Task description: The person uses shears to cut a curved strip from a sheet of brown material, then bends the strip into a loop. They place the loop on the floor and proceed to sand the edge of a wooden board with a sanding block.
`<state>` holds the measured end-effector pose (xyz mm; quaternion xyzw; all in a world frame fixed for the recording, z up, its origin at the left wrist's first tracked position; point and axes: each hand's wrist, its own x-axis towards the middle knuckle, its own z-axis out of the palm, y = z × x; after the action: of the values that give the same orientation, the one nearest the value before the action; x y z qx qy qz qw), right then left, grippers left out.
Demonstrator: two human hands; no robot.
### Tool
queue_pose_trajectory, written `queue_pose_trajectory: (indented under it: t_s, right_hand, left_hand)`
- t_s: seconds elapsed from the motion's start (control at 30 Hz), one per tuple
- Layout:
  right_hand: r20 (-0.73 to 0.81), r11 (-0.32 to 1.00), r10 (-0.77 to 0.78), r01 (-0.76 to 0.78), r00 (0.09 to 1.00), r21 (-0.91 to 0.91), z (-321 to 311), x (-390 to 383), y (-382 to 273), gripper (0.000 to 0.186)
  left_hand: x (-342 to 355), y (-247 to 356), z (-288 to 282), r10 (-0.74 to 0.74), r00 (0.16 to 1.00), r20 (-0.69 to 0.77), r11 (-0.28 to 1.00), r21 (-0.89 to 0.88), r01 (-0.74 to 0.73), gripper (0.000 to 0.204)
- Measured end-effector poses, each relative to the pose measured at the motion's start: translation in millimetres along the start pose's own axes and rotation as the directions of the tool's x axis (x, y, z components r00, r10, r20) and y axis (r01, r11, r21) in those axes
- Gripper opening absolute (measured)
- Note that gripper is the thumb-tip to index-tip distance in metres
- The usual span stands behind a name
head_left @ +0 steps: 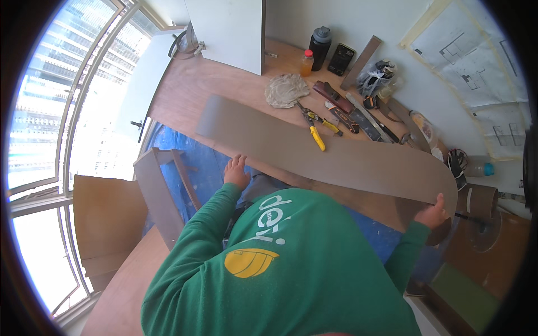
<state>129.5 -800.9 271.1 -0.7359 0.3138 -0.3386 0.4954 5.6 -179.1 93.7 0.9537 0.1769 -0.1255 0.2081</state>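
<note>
A long grey-brown strip of thin, flexible sheet (314, 148) lies slantwise across the wooden table (185, 84). Its right end curls over and down past the table's edge. At that curl my right hand (431, 215) grips the strip's near edge, thumb on top; the other fingers are partly hidden. My left hand (237, 172) is at the table's near edge, just below the strip, fingers stretched out and holding nothing. Yellow-handled snips (315, 131) rest against the strip's far edge, beside a utility knife (341, 116).
Behind the strip are a crumpled cloth (286, 90), a dark bottle (320, 50), a red-capped bottle (306, 64), a phone (341, 59) and long hand tools (370, 120). A wooden frame (159, 190) stands on blue sheeting (175, 144) at left. Windows line the left side.
</note>
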Motion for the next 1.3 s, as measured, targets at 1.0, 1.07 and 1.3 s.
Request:
queue_pose_trajectory:
  t_s: [1.0, 1.07, 1.3]
  right_hand:
    - [0.432, 0.724, -0.395, -0.015, 0.811, 0.69, 5, -55, -261, 0.037]
    - [0.358, 0.704, -0.363, 0.002, 0.86, 0.71, 9, -51, -268, 0.036]
    - [0.189, 0.641, -0.327, 0.071, 0.926, 0.764, 13, -27, -288, 0.035]
  left_hand:
    - [10, 59, 21, 0.232, 0.966, -0.117, 0.952, 0.231, -0.201, 0.065]
    - [0, 54, 8, 0.263, 0.948, -0.177, 0.942, 0.258, -0.214, 0.061]
    - [-22, 41, -54, 0.405, 0.841, -0.358, 0.903, 0.299, -0.308, 0.049]
